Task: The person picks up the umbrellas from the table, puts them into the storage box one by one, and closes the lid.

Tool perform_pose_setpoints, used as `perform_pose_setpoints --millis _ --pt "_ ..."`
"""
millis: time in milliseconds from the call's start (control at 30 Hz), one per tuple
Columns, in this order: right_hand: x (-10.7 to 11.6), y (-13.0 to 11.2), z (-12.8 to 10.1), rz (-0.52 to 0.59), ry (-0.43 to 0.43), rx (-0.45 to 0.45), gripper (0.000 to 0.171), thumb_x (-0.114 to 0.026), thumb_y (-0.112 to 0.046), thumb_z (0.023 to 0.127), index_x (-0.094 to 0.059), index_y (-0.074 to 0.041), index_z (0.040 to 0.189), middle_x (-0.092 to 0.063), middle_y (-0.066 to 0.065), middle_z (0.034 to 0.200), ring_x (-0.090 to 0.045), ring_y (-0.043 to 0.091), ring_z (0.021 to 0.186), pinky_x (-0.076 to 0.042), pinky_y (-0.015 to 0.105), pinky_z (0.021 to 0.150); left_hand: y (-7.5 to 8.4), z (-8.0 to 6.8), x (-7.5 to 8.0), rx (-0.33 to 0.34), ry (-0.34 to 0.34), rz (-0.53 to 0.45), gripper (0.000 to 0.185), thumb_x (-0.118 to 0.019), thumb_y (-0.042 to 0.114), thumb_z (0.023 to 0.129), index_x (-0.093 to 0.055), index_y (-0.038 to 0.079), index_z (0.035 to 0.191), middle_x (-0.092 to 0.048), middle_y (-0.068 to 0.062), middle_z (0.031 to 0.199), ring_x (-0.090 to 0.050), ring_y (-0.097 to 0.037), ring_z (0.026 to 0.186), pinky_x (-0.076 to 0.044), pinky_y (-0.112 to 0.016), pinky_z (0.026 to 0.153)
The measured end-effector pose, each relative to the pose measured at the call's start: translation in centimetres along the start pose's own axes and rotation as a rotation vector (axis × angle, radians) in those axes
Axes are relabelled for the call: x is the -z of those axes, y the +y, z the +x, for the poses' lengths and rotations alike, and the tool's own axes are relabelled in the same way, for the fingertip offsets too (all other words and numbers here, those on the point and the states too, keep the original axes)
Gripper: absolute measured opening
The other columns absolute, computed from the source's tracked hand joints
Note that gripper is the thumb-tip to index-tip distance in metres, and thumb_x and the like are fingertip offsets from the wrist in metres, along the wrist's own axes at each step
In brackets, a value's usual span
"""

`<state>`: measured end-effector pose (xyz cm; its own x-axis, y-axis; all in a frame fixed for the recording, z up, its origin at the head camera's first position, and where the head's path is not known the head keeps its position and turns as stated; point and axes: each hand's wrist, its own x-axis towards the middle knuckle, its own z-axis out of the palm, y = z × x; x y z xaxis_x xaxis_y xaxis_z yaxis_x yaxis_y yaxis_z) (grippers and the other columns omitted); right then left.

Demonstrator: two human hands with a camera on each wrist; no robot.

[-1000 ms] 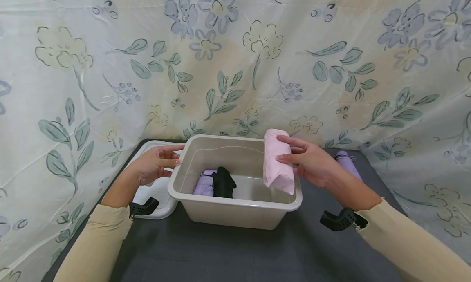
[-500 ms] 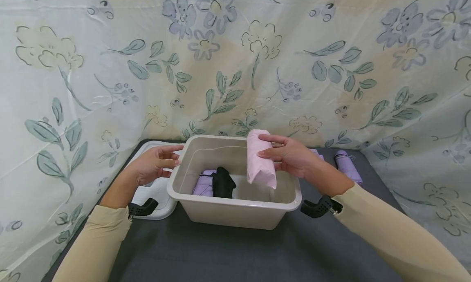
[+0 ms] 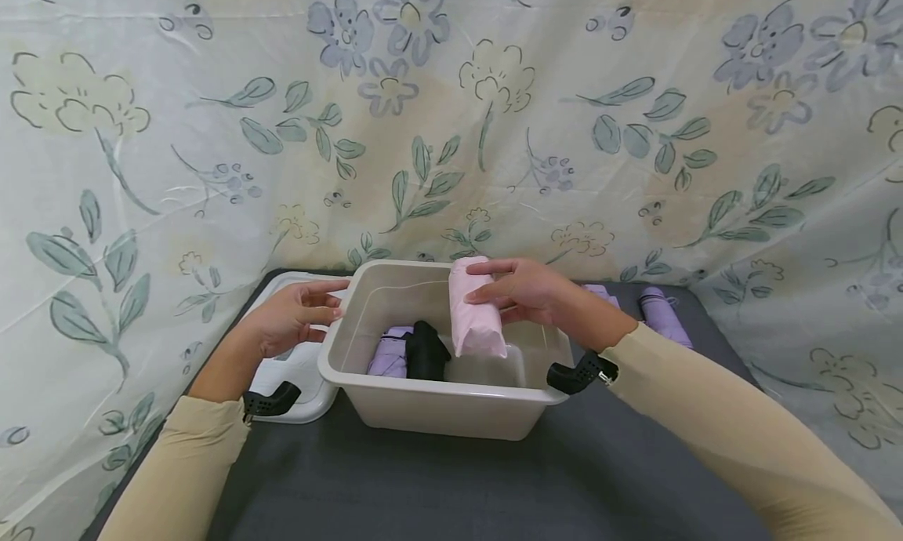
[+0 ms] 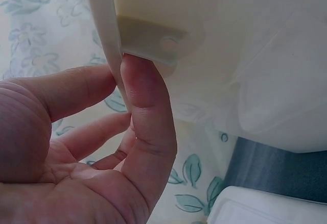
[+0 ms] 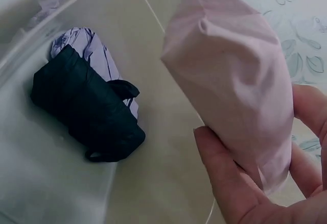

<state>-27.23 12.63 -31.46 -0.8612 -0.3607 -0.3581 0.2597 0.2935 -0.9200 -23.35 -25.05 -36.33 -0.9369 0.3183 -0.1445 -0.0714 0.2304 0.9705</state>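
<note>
My right hand (image 3: 529,294) grips a soft pink rolled-up fabric bundle (image 3: 471,314) between thumb and fingers, holding it over the middle of a beige plastic bin (image 3: 451,412). In the right wrist view the pink bundle (image 5: 235,76) is creased, with a folded end. My left hand (image 3: 292,317) holds the bin's left side; the left wrist view has its thumb and fingers pinching the rim (image 4: 110,40). Inside the bin, at the left, lie a black rolled bundle (image 3: 426,353) with strap loops and a lilac bundle (image 3: 389,357) partly beneath it.
A white lid (image 3: 310,388) lies left of the bin, partly behind the left forearm. To the right on the dark grey tabletop (image 3: 451,486) are a lilac rolled bundle (image 3: 663,317) and another lilac piece (image 3: 602,294), half hidden by the right arm. Floral curtain surrounds the table.
My right hand has carried the pink bundle leftward, from over the bin's right end to above its middle. The left hand keeps its hold on the rim.
</note>
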Motion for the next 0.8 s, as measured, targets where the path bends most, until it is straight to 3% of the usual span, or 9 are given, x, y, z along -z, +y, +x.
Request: perform_pose_setpoints --millis 333,800 --pt "-1.3 -0.2 1.8 -0.067 -0.022 -0.069 0.059 -0.084 -0.01 0.085 -0.064 -0.016 0.14 -0.061 0.017 0.131 -0.068 0.025 0.089 -0.063 0.038 0.079 0.1 0.1 0.1 0.003 0.002 -0.011 0.071 -0.068 0.016 0.099 -0.033 0.007 0.16 -0.063 -0.002 0.113 -0.066 -0.014 0.104 -0.06 -0.036 0.089" --pt "-3.0 0.3 4.2 -0.138 -0.063 -0.136 0.056 -0.086 -0.01 0.083 -0.066 -0.014 0.135 -0.061 0.019 0.133 -0.07 0.03 0.095 -0.063 0.044 0.082 0.3 0.4 0.2 0.018 0.008 -0.022 0.071 -0.068 0.016 0.099 -0.034 0.009 0.16 -0.063 -0.002 0.113 -0.066 -0.014 0.104 -0.06 -0.036 0.089"
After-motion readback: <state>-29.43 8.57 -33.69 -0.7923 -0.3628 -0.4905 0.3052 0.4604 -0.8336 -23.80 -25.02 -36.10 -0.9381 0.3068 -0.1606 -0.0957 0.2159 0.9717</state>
